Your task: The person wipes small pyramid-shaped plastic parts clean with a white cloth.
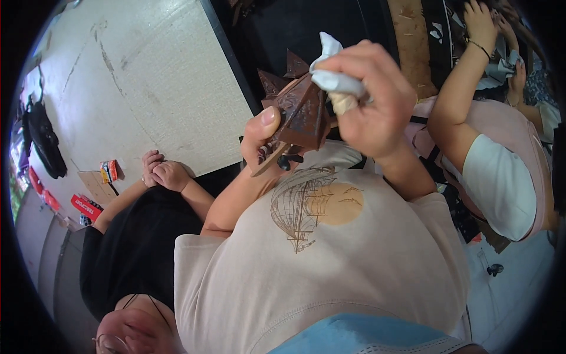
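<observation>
Fingers of the right hand (377,97) bent and pinched round a bunched white cloth (337,81), one loose end sticking up past the knuckles. Beige wrap or cot on one finger, can't tell which. Left hand (258,134) closed on the brown carved piece (305,109), thumb pressed flat on its near side, other fingers mostly hidden behind/below.

Piece is up in the air in front of the chest, between both hands, tilted; pointed, roof-like peaks at its upper left. Cloth meets its upper right edge. Lighter curved strip (270,161) and small dark knobs (285,163) at its lower end, attachment unclear.

Progress: looks like mid-wipe. Piece appears already assembled, peaks in place. Front face has dull, greyish patches among the carving; could be dust, wear or just glare, so can't confirm which areas are done. Probably left: rest of the faces, the peaks, the underside, then putting it down. Far side not visible.

Further out: pale tabletop (168,76) to the left, black surface (318,23) beyond the piece. Co-worker in black shirt (132,236) at left, hands clasped (168,173); another at right in pink apron (495,121), arm raised.
</observation>
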Tool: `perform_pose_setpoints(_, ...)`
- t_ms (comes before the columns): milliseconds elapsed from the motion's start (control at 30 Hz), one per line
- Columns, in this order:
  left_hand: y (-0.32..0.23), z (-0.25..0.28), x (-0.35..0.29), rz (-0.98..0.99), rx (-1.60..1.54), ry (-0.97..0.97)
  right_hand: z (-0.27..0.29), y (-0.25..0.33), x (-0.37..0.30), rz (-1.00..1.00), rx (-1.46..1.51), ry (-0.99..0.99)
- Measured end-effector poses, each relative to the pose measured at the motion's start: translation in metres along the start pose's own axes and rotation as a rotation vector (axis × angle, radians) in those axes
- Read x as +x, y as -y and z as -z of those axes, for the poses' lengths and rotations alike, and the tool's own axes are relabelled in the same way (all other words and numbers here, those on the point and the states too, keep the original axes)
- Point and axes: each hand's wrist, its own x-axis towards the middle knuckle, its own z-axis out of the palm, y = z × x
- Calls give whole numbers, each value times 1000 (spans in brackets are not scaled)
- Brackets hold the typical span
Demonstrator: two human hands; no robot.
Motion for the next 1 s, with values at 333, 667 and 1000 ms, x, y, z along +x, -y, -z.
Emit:
perform_pose_setpoints(333, 4, -6, 0, -68, -28, -47, -1, 12, -10, -23, 44, -31)
perform_pose_setpoints(667, 5, 4, -5, -9, -15, -111, 2, 6, -20, -46, 112, -26)
perform_pose_setpoints(1000, 7, -5, 1, -43, 63, -64, 5, 1, -9, -66, 55, -65)
